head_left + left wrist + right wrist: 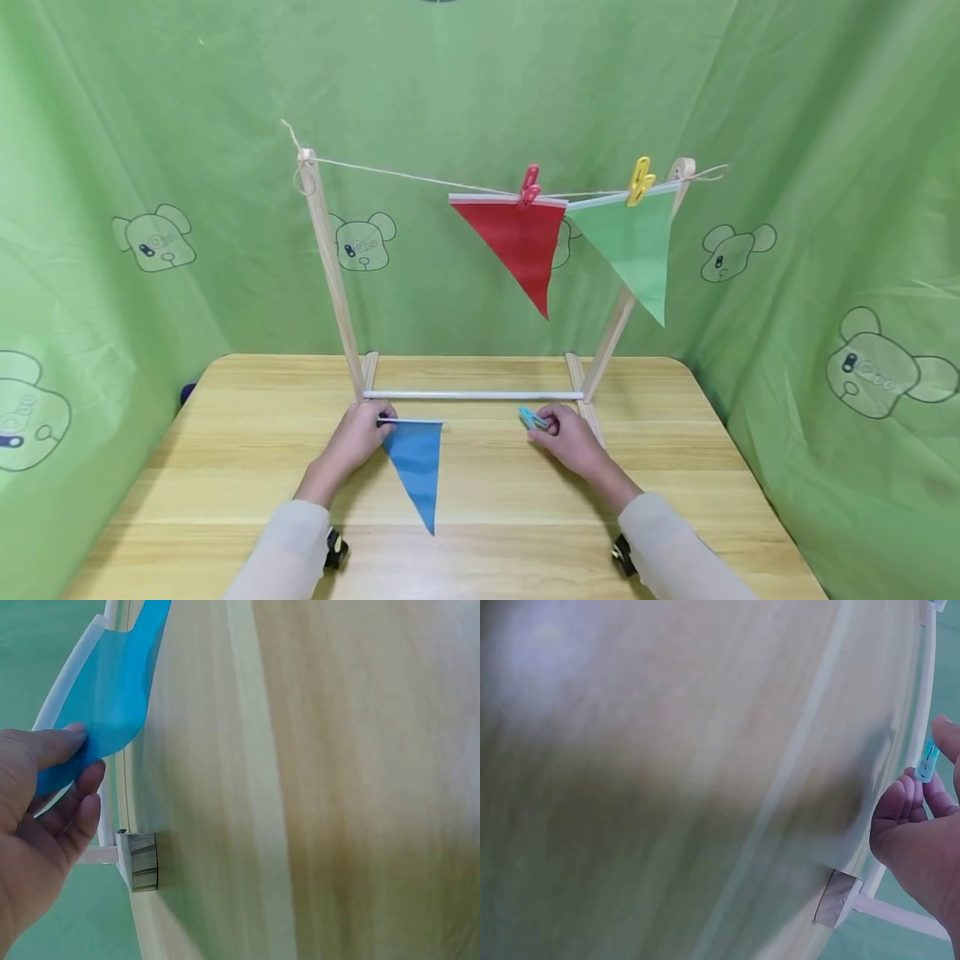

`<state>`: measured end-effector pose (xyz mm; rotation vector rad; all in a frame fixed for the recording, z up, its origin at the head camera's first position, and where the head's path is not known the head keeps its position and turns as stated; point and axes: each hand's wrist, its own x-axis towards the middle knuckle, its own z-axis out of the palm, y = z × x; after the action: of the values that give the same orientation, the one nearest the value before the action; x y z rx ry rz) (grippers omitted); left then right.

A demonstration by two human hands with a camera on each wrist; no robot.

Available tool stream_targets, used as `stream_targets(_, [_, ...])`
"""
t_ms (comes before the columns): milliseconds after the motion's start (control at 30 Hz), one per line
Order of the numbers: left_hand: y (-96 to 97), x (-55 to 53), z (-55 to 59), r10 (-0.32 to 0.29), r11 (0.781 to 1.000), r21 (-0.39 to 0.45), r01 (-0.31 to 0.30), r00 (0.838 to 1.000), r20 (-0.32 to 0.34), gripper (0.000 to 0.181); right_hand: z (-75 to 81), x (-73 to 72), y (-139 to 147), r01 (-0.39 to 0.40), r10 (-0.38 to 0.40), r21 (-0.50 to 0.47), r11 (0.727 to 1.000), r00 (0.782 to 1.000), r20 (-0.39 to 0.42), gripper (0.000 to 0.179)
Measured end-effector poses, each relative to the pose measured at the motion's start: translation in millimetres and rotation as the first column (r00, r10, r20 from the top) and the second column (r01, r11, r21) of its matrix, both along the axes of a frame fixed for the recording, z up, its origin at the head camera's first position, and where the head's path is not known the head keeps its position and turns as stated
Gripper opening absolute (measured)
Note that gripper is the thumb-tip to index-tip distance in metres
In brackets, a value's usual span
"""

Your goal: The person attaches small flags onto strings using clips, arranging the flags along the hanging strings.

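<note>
My left hand (358, 435) pinches the upper left corner of a blue triangular pennant (417, 458), whose white-edged top lies roughly level. In the left wrist view the thumb lies over the blue cloth (112, 705), and the pennant bends away from the fingers. A light-blue clothespin (531, 418) is held between the thumb and fingers of my right hand (573, 440). The right wrist view shows that clothespin (927, 762) partly covered by the thumb. Above, a red pennant (521, 242) hangs under a red clothespin (529, 185), beside a light-green pennant (637, 229) under a yellow clothespin (641, 180).
A thin string (405, 174) runs between two wooden posts (330, 267). Near the table's back edge, a white rod (472, 395) joins the posts' feet. Beneath the hands is the wooden table (495, 492). Green cloth (465, 92) with printed bear heads surrounds it.
</note>
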<state>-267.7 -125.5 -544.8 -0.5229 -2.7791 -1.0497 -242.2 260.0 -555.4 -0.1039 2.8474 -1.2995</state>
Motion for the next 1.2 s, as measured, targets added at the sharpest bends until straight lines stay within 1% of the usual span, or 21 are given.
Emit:
stream_targets(100, [0.2, 2.3, 2.7, 0.009, 0.999, 0.034, -0.009, 1.000, 0.002, 0.011, 2.3, 2.1, 2, 0.003, -0.003, -0.029, 1.000, 1.000, 0.004, 0.035])
stream_targets(200, [0.3, 4.2, 4.8, 0.011, 0.998, 0.062, -0.010, 1.000, -0.011, 0.012, 4.4, 3.3, 3, 0.008, -0.007, -0.052, 0.999, 1.000, 0.019, 0.035])
stream_targets(333, [1.3, 6.0, 8.1, 0.000, 0.995, 0.101, 0.004, 0.999, -0.033, 0.013, 7.4, 3.9, 3, 0.012, -0.010, -0.059, 0.998, 0.999, 0.033, 0.035])
stream_targets(400, [2.1, 6.8, 10.2, -0.008, 0.993, 0.119, 0.012, 0.999, -0.033, 0.012, 9.4, 4.4, 3, 0.014, -0.012, -0.066, 0.998, 0.999, 0.033, 0.035])
stream_targets(500, [3.1, 7.0, 12.6, -0.016, 0.992, 0.122, 0.019, 0.999, -0.029, 0.012, 13.1, 5.6, 1, 0.013, -0.011, -0.081, 0.997, 0.999, 0.031, 0.035])
stream_targets(633, [4.4, 7.9, 16.4, -0.011, 0.993, 0.115, 0.013, 1.000, -0.020, 0.015, 18.9, 6.6, -1, -0.001, 0.002, -0.089, 0.996, 1.000, 0.010, 0.036])
stream_targets(767, [6.0, 9.5, 21.1, -0.007, 0.992, 0.124, 0.006, 1.000, 0.008, 0.013, 23.9, 7.1, -1, 0.003, -0.004, -0.088, 0.996, 1.000, -0.020, 0.035])
stream_targets(900, [7.3, 11.1, 25.8, 0.010, 0.988, 0.156, -0.016, 0.999, 0.041, 0.011, 28.0, 7.4, -1, 0.003, -0.008, -0.105, 0.995, 0.999, -0.049, 0.034])
stream_targets(1000, [7.4, 11.9, 28.2, 0.022, 0.982, 0.189, -0.031, 0.998, 0.051, 0.009, 31.5, 8.3, -1, -0.002, -0.007, -0.122, 0.993, 0.997, -0.072, 0.033])
stream_targets(1067, [7.4, 12.2, 29.6, 0.019, 0.978, 0.208, -0.030, 0.998, 0.053, 0.007, 34.3, 9.3, -1, -0.005, -0.006, -0.125, 0.992, 0.997, -0.082, 0.032])
stream_targets(1200, [7.4, 11.4, 32.2, -0.004, 0.973, 0.230, -0.007, 0.999, 0.049, 0.009, 39.7, 10.5, 1, 0.004, -0.016, -0.132, 0.991, 0.996, -0.088, 0.032])
